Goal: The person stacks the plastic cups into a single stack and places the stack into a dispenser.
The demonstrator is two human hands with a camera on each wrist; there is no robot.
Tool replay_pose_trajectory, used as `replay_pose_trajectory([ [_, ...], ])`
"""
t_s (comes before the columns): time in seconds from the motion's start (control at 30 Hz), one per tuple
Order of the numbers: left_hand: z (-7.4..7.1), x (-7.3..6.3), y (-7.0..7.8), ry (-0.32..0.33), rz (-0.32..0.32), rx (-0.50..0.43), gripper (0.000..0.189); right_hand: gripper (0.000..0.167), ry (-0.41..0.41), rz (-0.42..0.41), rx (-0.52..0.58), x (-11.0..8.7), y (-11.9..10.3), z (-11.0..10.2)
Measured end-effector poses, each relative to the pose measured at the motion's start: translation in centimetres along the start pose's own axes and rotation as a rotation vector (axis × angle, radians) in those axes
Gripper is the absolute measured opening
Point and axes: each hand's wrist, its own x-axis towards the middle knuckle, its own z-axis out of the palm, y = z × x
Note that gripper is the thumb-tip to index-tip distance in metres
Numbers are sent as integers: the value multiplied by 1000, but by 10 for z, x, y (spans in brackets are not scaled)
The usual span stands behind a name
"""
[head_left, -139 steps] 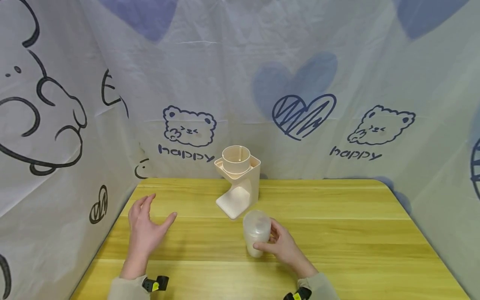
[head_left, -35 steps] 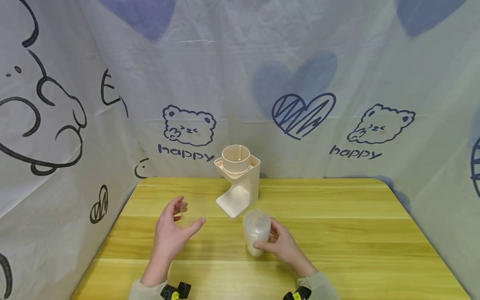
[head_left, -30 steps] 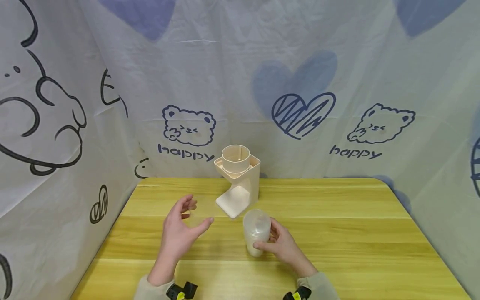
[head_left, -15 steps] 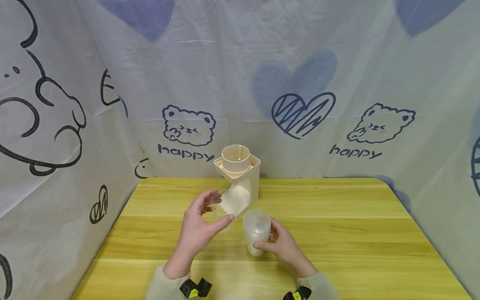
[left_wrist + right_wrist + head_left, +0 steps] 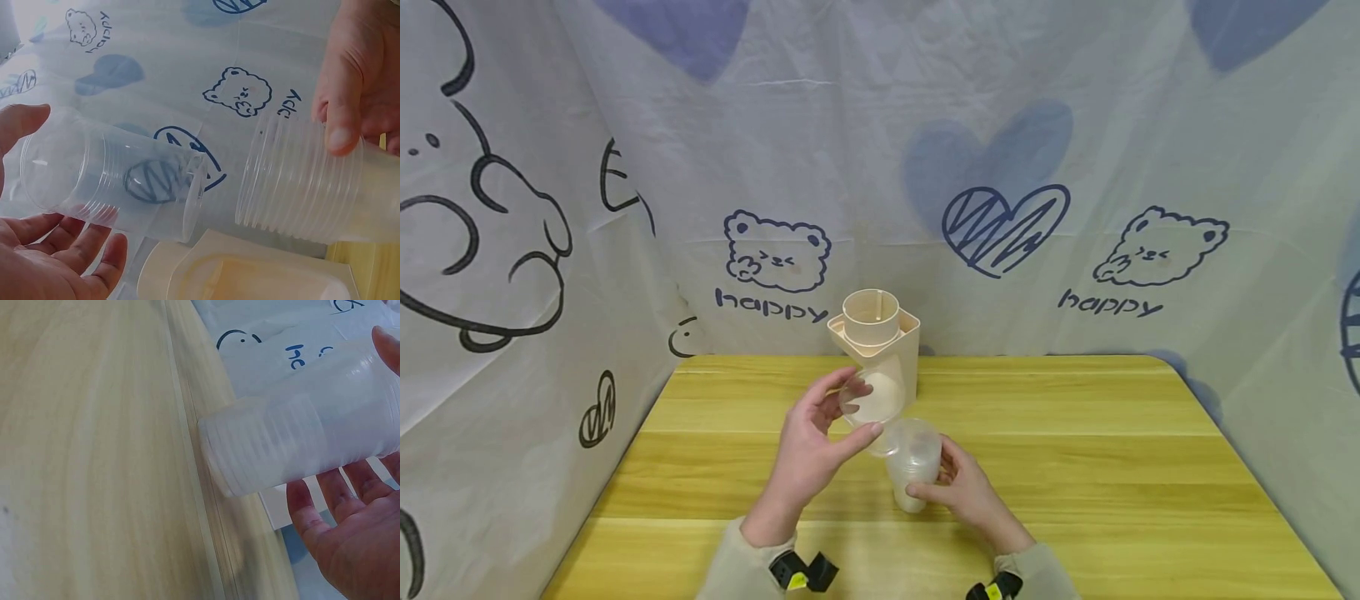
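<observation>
My left hand (image 5: 808, 446) holds a single clear plastic cup (image 5: 137, 175) between thumb and fingers, tilted over the table. One end of that cup points at a stack of clear plastic cups (image 5: 914, 462), and the two overlap in the head view. In the left wrist view a gap shows between them. My right hand (image 5: 958, 496) grips the stack from its right side, thumb in front and fingers behind. The right wrist view shows the stack (image 5: 275, 437) along its length, with several nested rims.
Behind the hands, near the table's back edge, stands a cream holder (image 5: 908, 358) with a round ring (image 5: 871, 325) on top and a flat foot. The wooden table (image 5: 1112, 467) reaches a printed cloth backdrop (image 5: 880, 167) at the back and left.
My left hand has moved right from the table's left side, bringing the clear cup up to the stack and in front of the holder. The right hand and stack have stayed put.
</observation>
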Motion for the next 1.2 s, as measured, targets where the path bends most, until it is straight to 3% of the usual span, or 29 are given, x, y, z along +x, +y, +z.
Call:
replay_pose_trajectory([
  [0.43,9,9,-10,-46,-52,-49,60,73,-6,6,7,0,-1,0],
  [0.9,13,11,-24,-117,-38,-76,60,73,-9,-10,23,0,0,0],
  [1.2,13,12,-31,-126,-43,-34,60,73,-10,-17,22,0,0,1],
])
